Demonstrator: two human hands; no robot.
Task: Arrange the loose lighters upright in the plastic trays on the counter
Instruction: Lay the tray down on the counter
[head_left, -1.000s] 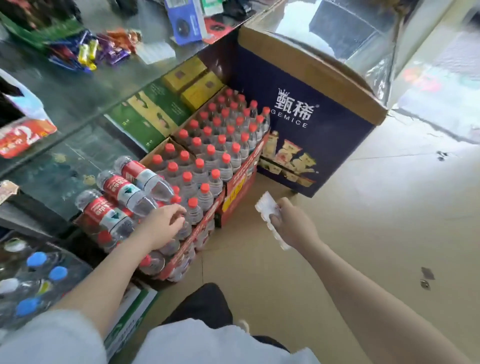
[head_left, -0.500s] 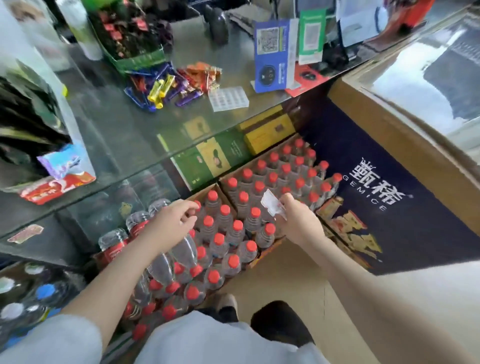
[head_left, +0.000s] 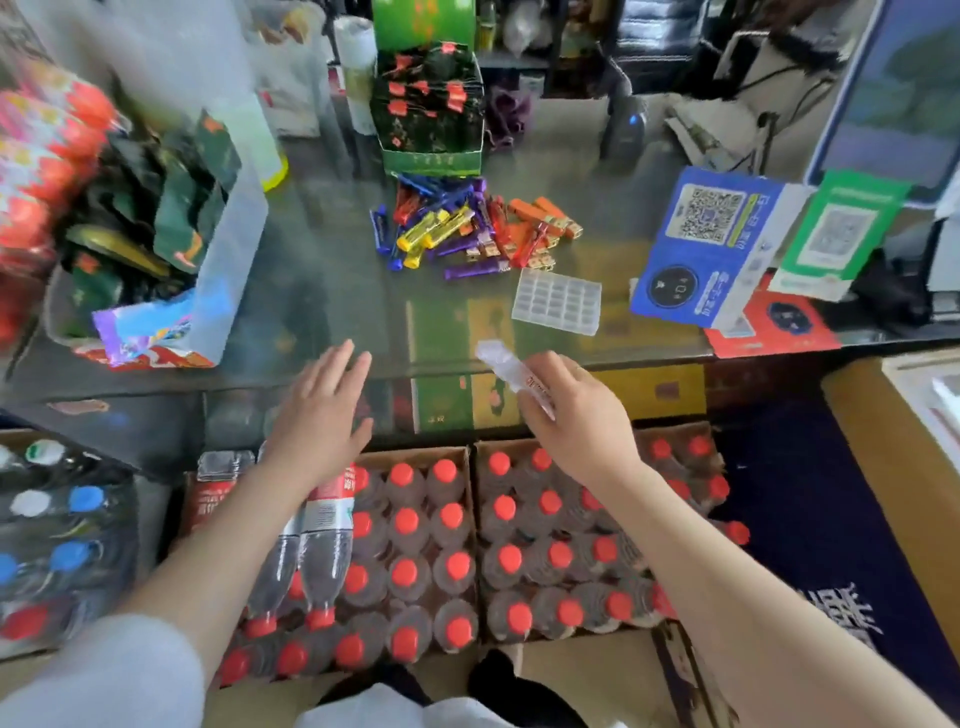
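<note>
A pile of loose lighters in orange, purple, yellow and blue lies flat on the glass counter. Just in front of the pile sits a clear plastic tray with a grid of empty cells. My right hand grips a second clear plastic tray edge-on, at the counter's front edge. My left hand hovers over the front edge with its fingers straight and spread, holding nothing.
A green display box stands behind the lighters. A clear bin of snack packets is at the left, QR code stands at the right. Cartons of red-capped bottles sit on the floor below the counter.
The view swung up from the floor and bottles to the counter top. Both hands rose from the bottles to the counter's front edge; the right still holds the clear tray.
</note>
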